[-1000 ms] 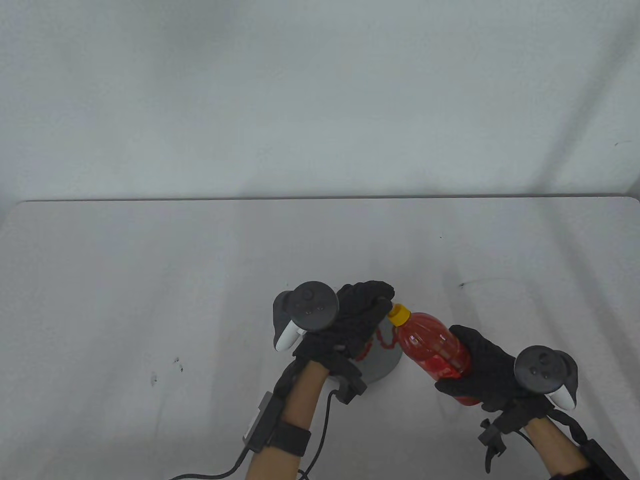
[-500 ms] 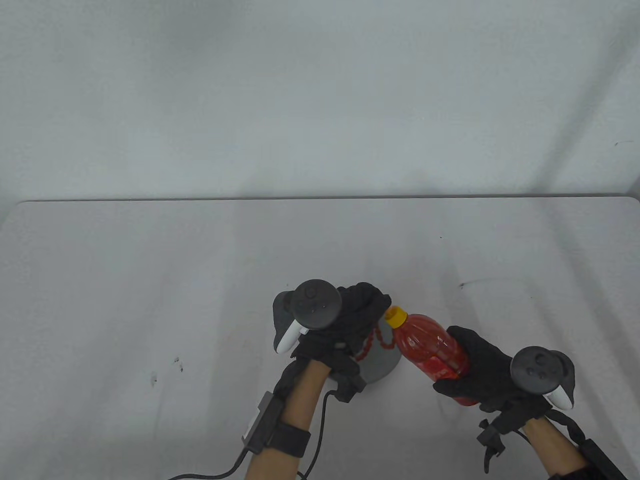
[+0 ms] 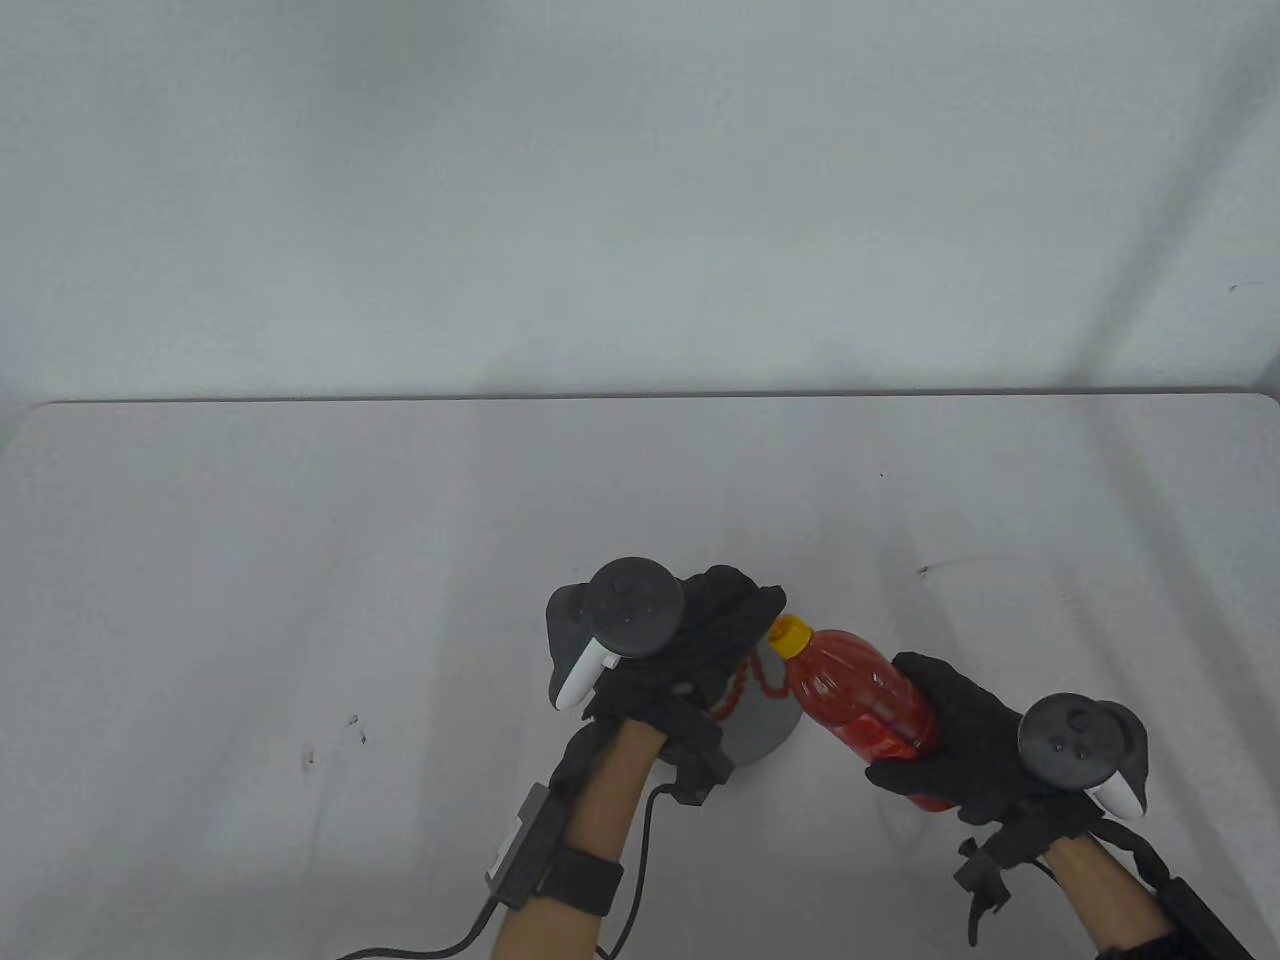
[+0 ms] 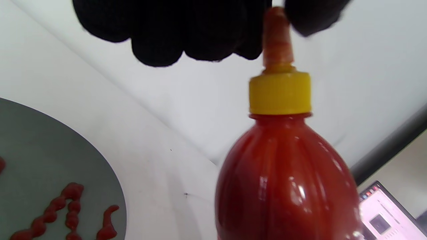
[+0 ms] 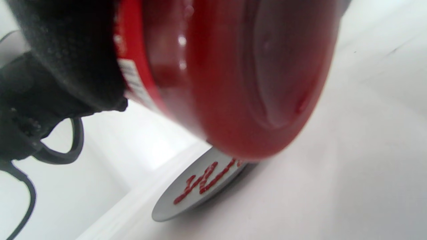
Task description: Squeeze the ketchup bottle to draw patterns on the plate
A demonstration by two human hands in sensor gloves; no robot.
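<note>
A red ketchup bottle with a yellow cap lies tilted, its nozzle pointing up-left over a grey plate. My right hand grips the bottle's lower body. My left hand hovers above the plate, and its fingertips pinch the orange nozzle above the cap. Wavy red ketchup lines lie on the plate. The right wrist view shows the bottle's base close up and the plate with its ketchup lines beyond. The left hand hides much of the plate in the table view.
A black cable trails from my left wrist toward the near edge. Small dark marks dot the white table at the left. The table's far edge meets a pale wall. A laptop screen shows off the table in the left wrist view.
The bottle and my right hand have shifted slightly left. My left fingers have curled down closer around the nozzle.
</note>
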